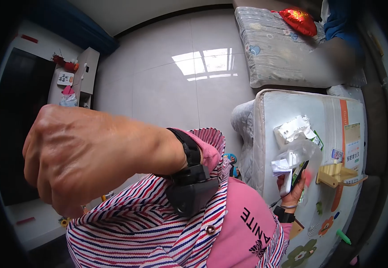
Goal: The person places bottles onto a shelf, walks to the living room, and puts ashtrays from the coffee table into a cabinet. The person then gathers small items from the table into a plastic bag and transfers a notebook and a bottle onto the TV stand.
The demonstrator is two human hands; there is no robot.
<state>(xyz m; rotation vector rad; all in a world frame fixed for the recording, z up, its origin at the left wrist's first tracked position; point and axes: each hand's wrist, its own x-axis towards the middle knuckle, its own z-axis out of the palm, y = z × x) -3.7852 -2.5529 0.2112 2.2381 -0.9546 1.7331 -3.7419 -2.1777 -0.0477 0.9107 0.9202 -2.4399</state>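
My left hand [75, 154] is large and close to the camera, its back towards me. Its fingers curl inward, and anything inside them is hidden. A black strap with a dark device [193, 190] sits on that wrist. Over the bed at the right, my right hand [294, 193] is closed round a long white object [286, 182]. A dark slim object [300, 173] lies against the same hand. Just beyond the fingers is a clear plastic bag [309, 154]. Folded white paper or packaging [283, 165] is beside it.
A white tissue pack [294, 128] and a small wooden stand [334, 174] are on the mattress [272, 100]. A green tube [343, 236] lies near its edge. Behind is another bed [269, 62] with a red cushion [298, 21]. A TV cabinet [87, 71] stands left of the tiled floor [158, 85].
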